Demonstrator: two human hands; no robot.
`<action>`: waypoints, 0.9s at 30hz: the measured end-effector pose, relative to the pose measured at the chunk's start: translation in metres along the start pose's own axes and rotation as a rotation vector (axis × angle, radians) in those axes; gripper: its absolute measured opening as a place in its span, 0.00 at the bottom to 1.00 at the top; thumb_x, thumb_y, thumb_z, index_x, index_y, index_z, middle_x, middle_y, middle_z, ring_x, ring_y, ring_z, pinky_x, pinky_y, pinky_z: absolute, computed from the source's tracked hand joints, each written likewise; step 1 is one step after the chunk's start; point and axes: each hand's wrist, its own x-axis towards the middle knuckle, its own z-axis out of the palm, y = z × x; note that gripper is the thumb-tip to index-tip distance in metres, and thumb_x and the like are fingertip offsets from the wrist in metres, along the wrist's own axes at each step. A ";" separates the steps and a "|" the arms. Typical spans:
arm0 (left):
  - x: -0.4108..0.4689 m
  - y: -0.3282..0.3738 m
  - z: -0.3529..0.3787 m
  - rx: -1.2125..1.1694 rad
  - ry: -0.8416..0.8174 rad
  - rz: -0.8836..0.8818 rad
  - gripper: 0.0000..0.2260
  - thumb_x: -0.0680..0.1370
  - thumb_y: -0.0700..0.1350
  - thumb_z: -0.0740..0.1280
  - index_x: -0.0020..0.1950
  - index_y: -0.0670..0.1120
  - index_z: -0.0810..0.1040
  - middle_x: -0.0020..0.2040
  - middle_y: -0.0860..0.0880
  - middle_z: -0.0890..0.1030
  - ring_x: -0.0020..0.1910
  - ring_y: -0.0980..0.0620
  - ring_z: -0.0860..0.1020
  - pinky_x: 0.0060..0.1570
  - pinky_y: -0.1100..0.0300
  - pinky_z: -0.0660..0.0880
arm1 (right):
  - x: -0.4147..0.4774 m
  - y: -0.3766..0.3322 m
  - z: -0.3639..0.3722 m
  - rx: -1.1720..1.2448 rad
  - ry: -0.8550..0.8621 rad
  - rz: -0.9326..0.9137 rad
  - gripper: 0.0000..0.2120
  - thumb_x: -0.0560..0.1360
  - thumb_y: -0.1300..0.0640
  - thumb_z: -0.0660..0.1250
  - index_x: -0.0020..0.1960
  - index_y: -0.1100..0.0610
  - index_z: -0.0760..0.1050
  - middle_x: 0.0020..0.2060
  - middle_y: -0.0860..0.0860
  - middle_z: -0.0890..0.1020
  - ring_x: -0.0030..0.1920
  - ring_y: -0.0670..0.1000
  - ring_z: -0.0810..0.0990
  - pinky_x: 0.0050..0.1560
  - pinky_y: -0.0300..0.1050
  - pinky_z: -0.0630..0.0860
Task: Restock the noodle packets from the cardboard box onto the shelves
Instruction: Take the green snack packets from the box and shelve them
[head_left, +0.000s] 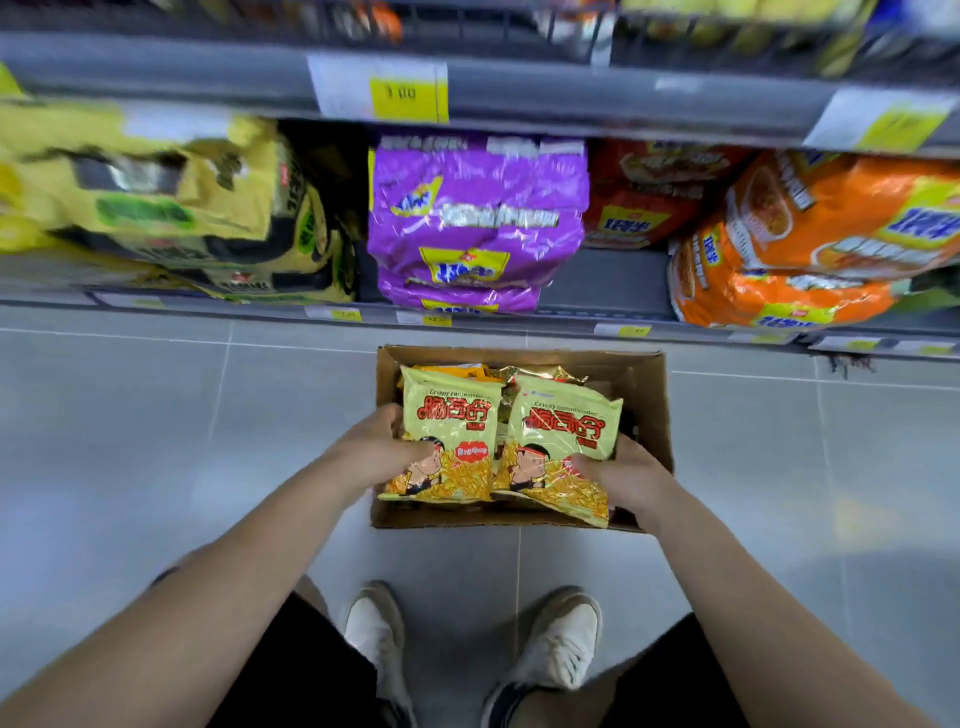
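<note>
My left hand (382, 452) is closed on one noodle packet (449, 441) and my right hand (621, 475) on another packet (563, 447), thumbs on top, gripping low so both lift together. Under my fingers sits the cardboard box (647, 395), more packets inside; shelves (597, 296) lie beyond.

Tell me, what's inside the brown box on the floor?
The cardboard box holds yellow noodle packets. The left hand and right hand each grip one on top. More peek out behind; whatever lies underneath is covered.
</note>
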 end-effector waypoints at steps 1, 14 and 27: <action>-0.023 0.013 -0.012 -0.025 -0.014 0.020 0.23 0.74 0.51 0.76 0.66 0.52 0.73 0.59 0.53 0.82 0.54 0.52 0.82 0.52 0.51 0.80 | -0.024 -0.014 -0.010 0.021 0.002 -0.009 0.10 0.76 0.52 0.73 0.56 0.47 0.77 0.56 0.48 0.85 0.56 0.52 0.82 0.63 0.56 0.78; -0.423 0.254 -0.230 -0.093 0.039 0.462 0.20 0.78 0.46 0.74 0.68 0.55 0.74 0.61 0.57 0.83 0.62 0.57 0.79 0.64 0.57 0.76 | -0.418 -0.270 -0.172 0.147 0.067 -0.521 0.14 0.75 0.44 0.72 0.59 0.40 0.77 0.56 0.40 0.84 0.57 0.46 0.82 0.57 0.52 0.80; -0.710 0.365 -0.344 -0.145 0.296 1.021 0.15 0.79 0.45 0.70 0.66 0.54 0.76 0.59 0.53 0.85 0.59 0.52 0.83 0.65 0.50 0.75 | -0.720 -0.408 -0.262 0.254 0.273 -1.154 0.10 0.78 0.51 0.70 0.59 0.47 0.77 0.54 0.46 0.87 0.53 0.48 0.85 0.59 0.51 0.78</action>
